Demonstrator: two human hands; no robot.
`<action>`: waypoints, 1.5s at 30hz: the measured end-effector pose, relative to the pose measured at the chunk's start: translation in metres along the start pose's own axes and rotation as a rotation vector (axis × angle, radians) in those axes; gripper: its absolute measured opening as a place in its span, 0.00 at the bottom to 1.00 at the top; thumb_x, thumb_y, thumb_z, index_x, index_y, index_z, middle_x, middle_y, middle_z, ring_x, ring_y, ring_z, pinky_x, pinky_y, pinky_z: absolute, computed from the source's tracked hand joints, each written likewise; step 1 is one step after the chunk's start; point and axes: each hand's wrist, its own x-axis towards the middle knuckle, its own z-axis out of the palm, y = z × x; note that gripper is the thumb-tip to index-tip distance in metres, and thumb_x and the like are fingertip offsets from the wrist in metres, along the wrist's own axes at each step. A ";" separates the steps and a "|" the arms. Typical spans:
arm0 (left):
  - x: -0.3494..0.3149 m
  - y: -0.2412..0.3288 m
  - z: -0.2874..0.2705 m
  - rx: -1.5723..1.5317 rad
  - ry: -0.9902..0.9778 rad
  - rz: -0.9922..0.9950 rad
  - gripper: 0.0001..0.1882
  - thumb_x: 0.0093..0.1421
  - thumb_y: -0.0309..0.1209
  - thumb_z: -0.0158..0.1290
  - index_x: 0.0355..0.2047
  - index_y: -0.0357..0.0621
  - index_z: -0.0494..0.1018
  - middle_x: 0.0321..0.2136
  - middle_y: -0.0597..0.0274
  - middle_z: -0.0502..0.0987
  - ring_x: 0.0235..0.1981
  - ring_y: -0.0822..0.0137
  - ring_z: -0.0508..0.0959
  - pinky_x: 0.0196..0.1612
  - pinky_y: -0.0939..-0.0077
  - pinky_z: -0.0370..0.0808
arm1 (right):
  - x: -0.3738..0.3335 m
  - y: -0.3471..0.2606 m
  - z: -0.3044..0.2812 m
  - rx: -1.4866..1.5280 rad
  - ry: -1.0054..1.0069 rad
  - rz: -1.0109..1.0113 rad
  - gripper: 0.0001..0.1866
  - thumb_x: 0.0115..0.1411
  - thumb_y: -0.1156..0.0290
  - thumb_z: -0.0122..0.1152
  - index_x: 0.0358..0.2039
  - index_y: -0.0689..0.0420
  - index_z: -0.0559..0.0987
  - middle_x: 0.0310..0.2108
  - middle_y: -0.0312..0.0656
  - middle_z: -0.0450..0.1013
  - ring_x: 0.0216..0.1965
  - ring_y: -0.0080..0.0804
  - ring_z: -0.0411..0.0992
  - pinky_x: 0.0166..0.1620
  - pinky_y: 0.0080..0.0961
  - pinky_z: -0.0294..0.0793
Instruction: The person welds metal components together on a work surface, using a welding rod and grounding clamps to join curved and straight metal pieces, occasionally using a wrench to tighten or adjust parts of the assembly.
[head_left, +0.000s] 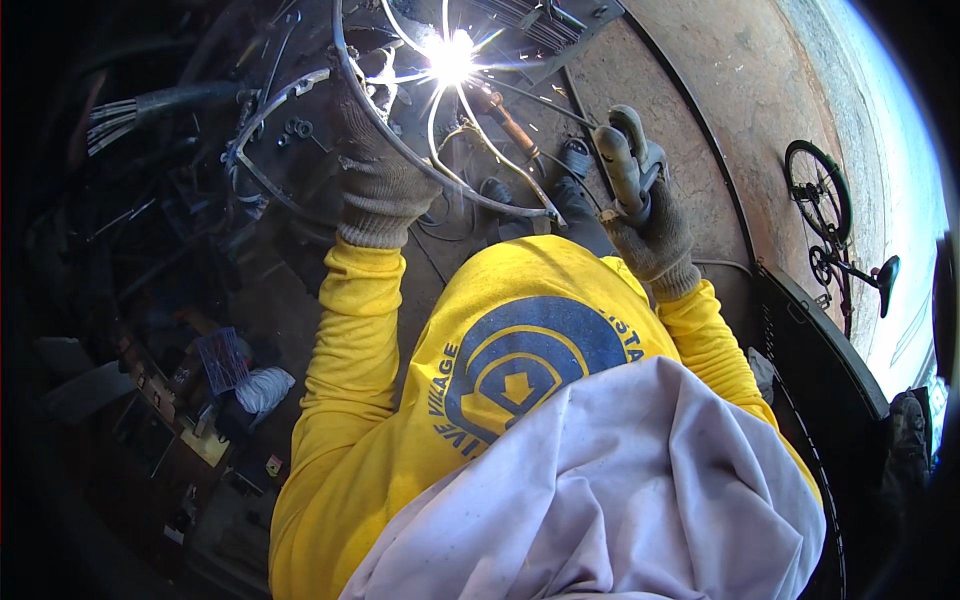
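Observation:
My left hand (378,185), in a grey knit glove, is closed round a curved metal frame (470,193). The frame has an outer hoop with thinner bent rods (488,137) inside it. My right hand (655,238), gloved too, grips a welding electrode holder (622,168). From its jaws a thin electrode (548,104) reaches leftward to a bright welding arc (450,58) on the frame's far part. Glare hides the exact contact point, and sparks fly round it. A copper-coloured, rod-like piece (514,128) lies just right of the arc.
A bicycle (838,230) stands at the right, by a dark metal edge (815,310). On the left are a tube with several thin rods (170,100), loose metal rings (298,127) and a white bundle (264,389). A sandalled foot (575,157) is below the work.

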 end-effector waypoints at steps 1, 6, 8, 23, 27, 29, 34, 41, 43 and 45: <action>-0.004 -0.003 0.002 -0.001 0.000 -0.001 0.63 0.53 0.48 0.71 0.71 0.30 0.39 0.65 0.33 0.58 0.63 0.37 0.69 0.67 0.50 0.70 | -0.001 0.001 0.000 -0.009 -0.009 0.016 0.32 0.51 0.66 0.76 0.55 0.61 0.75 0.46 0.53 0.78 0.47 0.49 0.80 0.51 0.38 0.78; -0.012 -0.002 0.000 0.117 -0.014 -0.007 0.56 0.58 0.41 0.66 0.72 0.27 0.41 0.62 0.31 0.62 0.59 0.39 0.72 0.63 0.52 0.71 | 0.001 -0.004 -0.002 0.000 -0.056 0.079 0.33 0.52 0.65 0.75 0.56 0.61 0.74 0.48 0.54 0.77 0.48 0.49 0.79 0.52 0.38 0.77; -0.009 0.000 -0.003 0.364 -0.019 0.145 0.55 0.58 0.42 0.65 0.72 0.27 0.41 0.61 0.30 0.63 0.57 0.39 0.73 0.60 0.51 0.72 | 0.003 -0.005 -0.002 0.055 -0.036 0.034 0.33 0.52 0.65 0.75 0.56 0.61 0.74 0.48 0.54 0.77 0.48 0.49 0.78 0.52 0.38 0.77; -0.030 -0.026 0.009 0.400 -0.074 0.122 0.54 0.52 0.43 0.68 0.69 0.30 0.50 0.54 0.37 0.70 0.52 0.41 0.75 0.58 0.49 0.73 | 0.000 0.004 0.003 -0.020 -0.062 0.010 0.32 0.52 0.67 0.74 0.57 0.61 0.74 0.46 0.52 0.76 0.45 0.46 0.79 0.48 0.35 0.78; -0.019 -0.016 0.009 0.216 0.018 0.016 0.54 0.54 0.43 0.67 0.70 0.29 0.49 0.55 0.36 0.70 0.53 0.41 0.75 0.59 0.49 0.72 | 0.001 -0.001 0.001 0.079 0.006 0.075 0.30 0.53 0.66 0.76 0.54 0.61 0.75 0.44 0.54 0.79 0.43 0.45 0.81 0.46 0.35 0.78; -0.019 -0.015 0.009 0.204 0.020 0.006 0.53 0.55 0.42 0.66 0.70 0.29 0.48 0.56 0.35 0.69 0.54 0.40 0.75 0.59 0.49 0.72 | 0.001 -0.001 0.001 0.061 -0.002 0.073 0.30 0.52 0.66 0.76 0.53 0.61 0.76 0.43 0.54 0.79 0.43 0.45 0.81 0.46 0.35 0.78; -0.017 -0.014 0.008 0.188 0.020 0.003 0.52 0.57 0.42 0.65 0.70 0.29 0.47 0.57 0.35 0.69 0.55 0.40 0.74 0.60 0.48 0.71 | -0.004 0.006 0.004 0.074 0.002 0.135 0.28 0.52 0.66 0.76 0.51 0.61 0.77 0.42 0.52 0.80 0.41 0.44 0.81 0.45 0.35 0.79; -0.017 -0.014 0.008 0.192 0.022 -0.003 0.51 0.59 0.41 0.62 0.71 0.28 0.45 0.59 0.33 0.68 0.57 0.39 0.74 0.61 0.48 0.70 | 0.000 -0.006 0.004 0.065 0.004 0.127 0.26 0.53 0.65 0.76 0.50 0.60 0.77 0.39 0.49 0.79 0.39 0.43 0.81 0.44 0.35 0.78; -0.017 -0.013 0.006 0.193 0.020 -0.004 0.50 0.60 0.41 0.61 0.71 0.28 0.45 0.59 0.33 0.68 0.57 0.39 0.73 0.62 0.48 0.70 | 0.000 0.000 0.006 0.092 -0.018 0.141 0.26 0.53 0.64 0.75 0.49 0.60 0.77 0.39 0.49 0.79 0.39 0.42 0.80 0.44 0.36 0.78; -0.017 -0.013 0.006 0.197 0.018 -0.008 0.50 0.61 0.41 0.61 0.71 0.28 0.44 0.60 0.32 0.68 0.58 0.39 0.73 0.62 0.48 0.70 | 0.001 -0.004 0.004 0.075 -0.029 0.145 0.25 0.53 0.64 0.75 0.49 0.60 0.77 0.40 0.50 0.79 0.39 0.42 0.80 0.44 0.36 0.78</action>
